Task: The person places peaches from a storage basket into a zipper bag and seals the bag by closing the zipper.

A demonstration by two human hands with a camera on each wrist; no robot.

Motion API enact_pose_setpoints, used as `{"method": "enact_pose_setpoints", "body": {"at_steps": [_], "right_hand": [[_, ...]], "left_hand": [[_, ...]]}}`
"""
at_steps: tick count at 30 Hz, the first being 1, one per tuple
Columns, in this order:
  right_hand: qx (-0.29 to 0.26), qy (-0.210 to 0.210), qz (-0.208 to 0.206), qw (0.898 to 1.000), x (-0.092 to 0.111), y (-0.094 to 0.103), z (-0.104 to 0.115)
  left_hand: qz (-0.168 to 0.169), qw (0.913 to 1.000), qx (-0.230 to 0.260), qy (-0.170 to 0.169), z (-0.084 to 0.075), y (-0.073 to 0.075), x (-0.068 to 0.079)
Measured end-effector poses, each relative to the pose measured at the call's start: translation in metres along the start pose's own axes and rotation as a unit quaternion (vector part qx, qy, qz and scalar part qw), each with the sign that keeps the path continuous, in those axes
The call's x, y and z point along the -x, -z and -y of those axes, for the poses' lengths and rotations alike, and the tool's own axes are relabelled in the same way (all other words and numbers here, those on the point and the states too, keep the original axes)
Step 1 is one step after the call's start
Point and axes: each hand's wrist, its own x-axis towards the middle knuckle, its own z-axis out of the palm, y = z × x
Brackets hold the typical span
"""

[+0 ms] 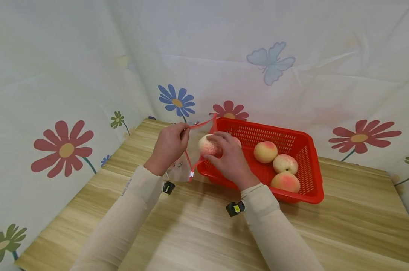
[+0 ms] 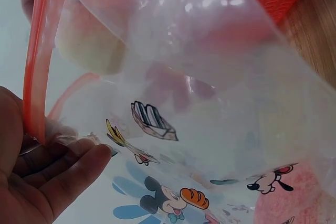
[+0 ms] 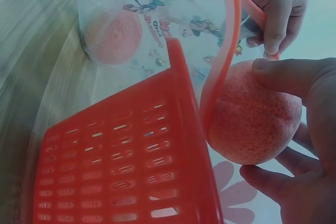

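Note:
My left hand (image 1: 168, 146) pinches the red zip edge of a clear plastic zip bag (image 1: 182, 172) printed with cartoon figures. The bag's mouth is spread open beside the basket. In my right hand (image 1: 233, 162) is a pink-and-cream peach (image 1: 208, 146), gripped between thumb and fingers right at that mouth. The right wrist view shows the held peach (image 3: 254, 116) against the red zip strip, just past the basket's rim. Low inside the bag lies another peach (image 3: 115, 38), seen through the plastic.
A red perforated basket (image 1: 270, 127) stands on the wooden table (image 1: 191, 233), its left end next to the bag. Several peaches (image 1: 265, 152) sit in it, mostly toward the right; one is partly hidden behind my right hand. A flower-printed sheet (image 1: 204, 45) hangs behind the table.

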Motion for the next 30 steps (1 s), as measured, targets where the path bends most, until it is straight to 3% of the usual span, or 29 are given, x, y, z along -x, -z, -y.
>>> {"method": "enact_pose_setpoints", "body": {"at_steps": [10, 30], "right_hand": [[-0.001, 0.003, 0.019, 1.000, -0.0006, -0.0019, 0.0005], [0.004, -0.016, -0.003, 1.000, -0.0018, -0.0018, 0.0047]], "left_hand": [[-0.009, 0.9999, -0.002, -0.009, -0.0019, 0.0011, -0.0001], [-0.009, 0.9999, 0.001, -0.007, -0.0014, 0.0037, 0.0024]]}}
